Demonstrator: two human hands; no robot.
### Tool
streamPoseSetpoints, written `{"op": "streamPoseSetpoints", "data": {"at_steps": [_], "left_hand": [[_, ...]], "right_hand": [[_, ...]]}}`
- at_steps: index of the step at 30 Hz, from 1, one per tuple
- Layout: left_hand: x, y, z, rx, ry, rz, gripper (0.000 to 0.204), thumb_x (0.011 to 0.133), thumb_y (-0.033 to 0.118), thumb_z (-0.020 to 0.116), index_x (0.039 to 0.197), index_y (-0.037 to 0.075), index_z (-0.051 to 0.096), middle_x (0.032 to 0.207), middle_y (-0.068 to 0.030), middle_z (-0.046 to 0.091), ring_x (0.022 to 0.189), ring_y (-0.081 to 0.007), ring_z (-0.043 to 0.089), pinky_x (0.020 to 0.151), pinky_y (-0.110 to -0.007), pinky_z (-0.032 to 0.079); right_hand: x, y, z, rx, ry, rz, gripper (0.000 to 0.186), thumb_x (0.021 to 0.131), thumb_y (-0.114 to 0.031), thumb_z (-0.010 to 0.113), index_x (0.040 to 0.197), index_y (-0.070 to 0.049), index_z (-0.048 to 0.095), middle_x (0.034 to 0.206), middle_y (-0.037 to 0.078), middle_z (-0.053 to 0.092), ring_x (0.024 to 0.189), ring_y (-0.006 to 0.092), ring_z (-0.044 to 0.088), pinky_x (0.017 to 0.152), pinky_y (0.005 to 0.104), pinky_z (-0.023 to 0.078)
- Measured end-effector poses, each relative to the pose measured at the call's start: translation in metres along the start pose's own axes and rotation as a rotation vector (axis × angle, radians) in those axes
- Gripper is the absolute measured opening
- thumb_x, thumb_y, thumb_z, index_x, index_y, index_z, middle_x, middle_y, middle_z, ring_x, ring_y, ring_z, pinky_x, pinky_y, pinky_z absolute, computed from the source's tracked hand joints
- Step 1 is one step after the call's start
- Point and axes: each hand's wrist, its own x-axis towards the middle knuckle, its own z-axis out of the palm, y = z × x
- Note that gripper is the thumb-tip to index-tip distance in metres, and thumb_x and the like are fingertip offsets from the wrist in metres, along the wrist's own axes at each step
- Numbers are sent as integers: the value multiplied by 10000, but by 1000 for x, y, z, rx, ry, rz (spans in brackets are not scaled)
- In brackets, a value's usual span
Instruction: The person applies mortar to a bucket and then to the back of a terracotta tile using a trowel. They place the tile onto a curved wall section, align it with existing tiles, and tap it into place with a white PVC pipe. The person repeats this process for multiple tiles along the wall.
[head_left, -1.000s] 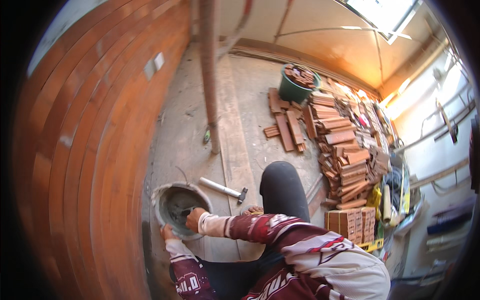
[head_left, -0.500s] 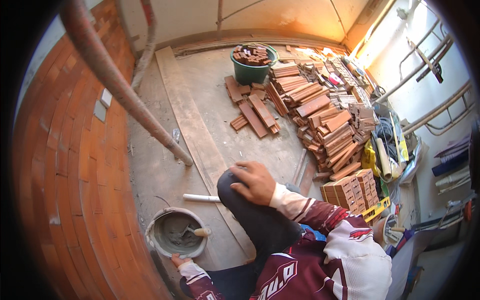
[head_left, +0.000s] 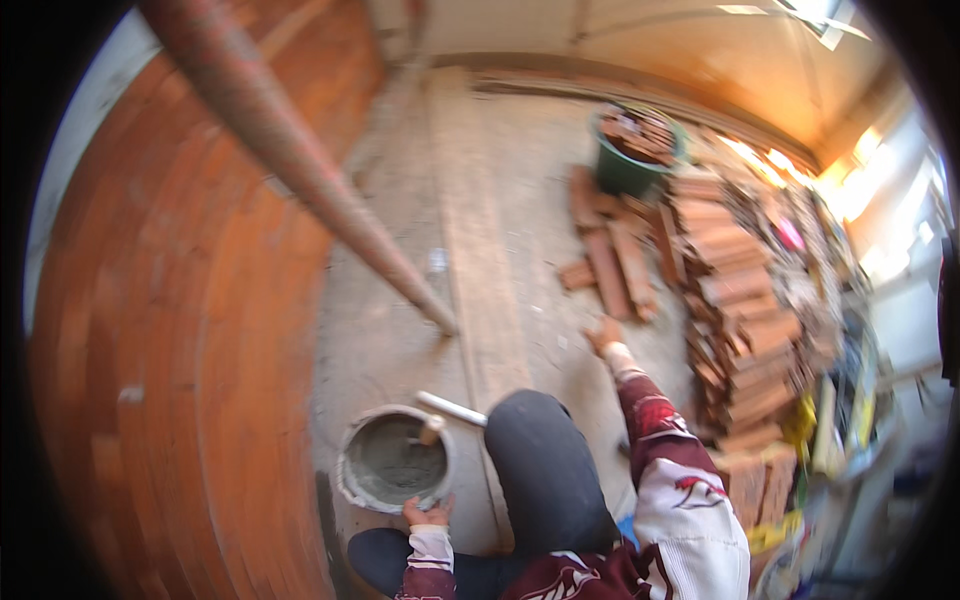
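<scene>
My left hand (head_left: 428, 511) grips the near rim of a round bucket (head_left: 346, 468) of grey mortar (head_left: 398, 460). A trowel's pale handle (head_left: 432, 431) leans over the bucket's right side; its blade is hard to make out. My right arm is stretched forward, and my right hand (head_left: 603, 338) is in the air just short of several loose reddish-brown brick slips (head_left: 606, 274) on the floor. Its fingers look apart and hold nothing, though motion blurs them.
A slanting pole (head_left: 290, 150) meets the floor beside a long board (head_left: 480, 240). A brick-faced wall (head_left: 200, 350) runs along the left. Stacked brick slips (head_left: 745, 310) fill the right, near a green tub (head_left: 628, 176) of pieces. A white tube (head_left: 452, 408) lies by my knee (head_left: 540, 440).
My right hand has left my knee and reached forward toward the loose brick slips. My left hand stays at the bucket's rim. The whole view has swung to the right.
</scene>
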Motion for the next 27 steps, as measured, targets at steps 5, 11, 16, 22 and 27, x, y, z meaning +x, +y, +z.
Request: {"op": "streamPoseSetpoints", "data": {"at_steps": [5, 11, 16, 22, 27], "left_hand": [[-20, 15, -17, 15, 36, -11, 499, 722, 170, 534, 1200, 75, 426, 1212, -191, 455, 1128, -371, 425, 990, -692, 293], [-40, 19, -20, -42, -67, -44, 553, 761, 101, 510, 1289, 39, 359, 1326, -211, 404, 1229, -423, 375, 993, -680, 297], [-68, 14, 31, -45, 114, 56, 537, 790, 61, 463, 1310, 12, 338, 1356, -219, 399, 1256, -395, 386, 1003, -642, 321], [-19, -8, 25, -302, -28, 213, 500, 776, 20, 433, 1272, -28, 391, 1302, -216, 474, 1208, -404, 441, 1035, -540, 358], [10, -44, 34, -309, 70, 77, 474, 871, 209, 504, 1273, -26, 414, 1291, -216, 492, 1176, -390, 489, 1002, -534, 394]], "right_hand": [[83, 20, 31, -434, -153, 231, 670, 756, -394, 701, 1298, -88, 453, 1322, 136, 484, 1208, 271, 487, 948, 418, 435], [114, 40, 69, -762, -125, 152, 723, 790, -478, 643, 1317, -32, 429, 1267, 168, 537, 1118, 277, 558, 937, 393, 443], [108, -14, 20, -98, -18, 368, 647, 752, -409, 714, 1232, -33, 500, 1115, 157, 583, 961, 255, 571, 799, 368, 451], [60, -67, -16, 558, -256, 172, 612, 754, -371, 728, 1225, -55, 499, 1011, 109, 583, 811, 200, 549, 654, 314, 434], [-18, -107, -85, 1141, -770, 114, 586, 756, -340, 740, 1219, -74, 497, 925, 70, 583, 686, 155, 530, 533, 269, 420]]}}
